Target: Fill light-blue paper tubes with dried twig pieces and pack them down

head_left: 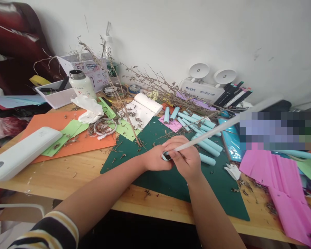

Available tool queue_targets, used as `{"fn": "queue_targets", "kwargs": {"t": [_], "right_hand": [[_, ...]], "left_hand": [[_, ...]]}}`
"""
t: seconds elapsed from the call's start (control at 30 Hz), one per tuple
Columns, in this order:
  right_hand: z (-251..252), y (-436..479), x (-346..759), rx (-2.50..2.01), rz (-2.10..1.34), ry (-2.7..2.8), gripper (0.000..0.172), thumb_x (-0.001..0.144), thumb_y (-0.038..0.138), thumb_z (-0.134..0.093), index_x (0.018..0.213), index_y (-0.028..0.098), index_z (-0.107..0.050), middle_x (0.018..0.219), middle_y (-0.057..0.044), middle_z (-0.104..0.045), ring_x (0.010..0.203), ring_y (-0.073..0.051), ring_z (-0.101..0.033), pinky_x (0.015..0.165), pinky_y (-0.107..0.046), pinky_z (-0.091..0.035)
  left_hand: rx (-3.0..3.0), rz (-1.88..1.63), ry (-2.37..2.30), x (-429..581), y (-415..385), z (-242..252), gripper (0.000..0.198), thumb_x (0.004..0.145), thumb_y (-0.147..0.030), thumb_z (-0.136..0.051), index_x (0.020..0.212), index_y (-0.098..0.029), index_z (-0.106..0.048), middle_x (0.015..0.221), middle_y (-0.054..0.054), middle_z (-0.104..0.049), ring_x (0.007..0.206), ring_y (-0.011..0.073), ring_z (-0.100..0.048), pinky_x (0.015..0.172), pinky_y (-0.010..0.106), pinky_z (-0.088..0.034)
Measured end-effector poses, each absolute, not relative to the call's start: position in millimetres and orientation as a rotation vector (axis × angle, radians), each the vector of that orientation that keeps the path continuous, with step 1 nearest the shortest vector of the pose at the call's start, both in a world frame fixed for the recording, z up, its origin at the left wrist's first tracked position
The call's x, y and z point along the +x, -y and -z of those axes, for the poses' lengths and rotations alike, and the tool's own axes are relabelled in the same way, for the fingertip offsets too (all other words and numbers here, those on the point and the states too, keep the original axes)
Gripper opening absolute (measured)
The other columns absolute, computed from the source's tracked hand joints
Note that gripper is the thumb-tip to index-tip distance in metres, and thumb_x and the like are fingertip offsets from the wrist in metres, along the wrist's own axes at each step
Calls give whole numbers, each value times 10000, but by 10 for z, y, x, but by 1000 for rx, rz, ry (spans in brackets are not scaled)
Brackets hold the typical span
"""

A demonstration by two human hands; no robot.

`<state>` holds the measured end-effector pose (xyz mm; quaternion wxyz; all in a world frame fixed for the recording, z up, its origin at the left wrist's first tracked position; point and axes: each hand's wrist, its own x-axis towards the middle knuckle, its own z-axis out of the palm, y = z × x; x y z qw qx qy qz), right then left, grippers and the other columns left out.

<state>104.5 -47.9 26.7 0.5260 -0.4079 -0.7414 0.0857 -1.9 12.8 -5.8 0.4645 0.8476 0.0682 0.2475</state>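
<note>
The left hand (pixel 157 157) wraps a tube (pixel 167 159), likely light and crushable, best gripped gently mid-length. The right hand (pixel 187 158) pinches a pale, probably bendy stick (pixel 223 126).

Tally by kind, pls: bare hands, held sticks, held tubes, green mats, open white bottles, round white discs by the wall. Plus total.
Bare hands (left hand, right hand): 2
Translucent white stick, held: 1
Light blue tube, held: 1
Green mat: 1
Open white bottle: 1
Round white discs: 2
Total: 8
</note>
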Motion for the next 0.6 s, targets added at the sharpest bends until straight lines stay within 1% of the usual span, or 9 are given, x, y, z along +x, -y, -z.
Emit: {"fn": "queue_targets", "kwargs": {"t": [0.07, 0.17, 0.23, 0.3, 0.4, 0.5, 0.6], "right_hand": [[-261, 476, 1051, -998, -239, 1790, 141, 778, 185, -458, 704, 203, -576, 762, -35, -614, 775, -168, -553, 723, -359, -434], [-257, 489, 1073, -935, -291, 1665, 157, 791, 204, -441, 743, 212, -591, 781, -36, -602, 764, -167, -544, 698, -358, -437], [-262, 507, 1090, -872, -290, 1550, 172, 799, 223, -430, 759, 217, -598, 756, -33, -592, 737, -165, -539, 666, -352, -438], [-275, 524, 1099, -842, -282, 1509, 175, 800, 230, -431, 751, 217, -599, 737, -31, -583, 720, -164, -535, 648, -347, -434], [-302, 535, 1092, -864, -290, 1589, 160, 793, 209, -436, 742, 211, -588, 746, -32, -583, 733, -165, -533, 664, -350, -432], [-322, 528, 1073, -917, -277, 1713, 149, 784, 171, -439, 730, 205, -573, 760, -35, -587, 754, -160, -528, 690, -348, -430], [-324, 516, 1066, -986, -239, 1834, 131, 768, 155, -460, 720, 198, -573, 784, -44, -593, 780, -163, -524, 711, -349, -423]], "left_hand": [[2081, -578, -202, -27, -117, 43, 438, 584, -65, -469, 1011, -158, -504, 1089, 53, -532, 1017, 217, -468, 872, 339, -386], [2057, -461, -361, -39, -97, 22, 258, 584, -84, -491, 833, -118, -546, 827, 38, -590, 816, 190, -537, 734, 304, -442], [2034, -403, -437, -45, -86, 9, 146, 589, -100, -506, 731, -110, -541, 673, 6, -560, 685, 156, -535, 627, 262, -445], [2038, -380, -449, -47, -78, -6, 105, 599, -103, -509, 701, -108, -534, 621, -10, -533, 638, 135, -522, 587, 238, -434], [2092, -377, -446, -44, -79, -25, 137, 616, -107, -504, 747, -107, -545, 690, 15, -561, 729, 162, -533, 647, 258, -443], [2146, -407, -390, -34, -100, -11, 259, 610, -90, -498, 861, -133, -547, 861, 42, -584, 896, 202, -511, 758, 297, -437], [2182, -517, -240, -24, -124, 35, 373, 601, -62, -487, 958, -161, -524, 1034, 52, -546, 1003, 210, -468, 855, 326, -397]]}}
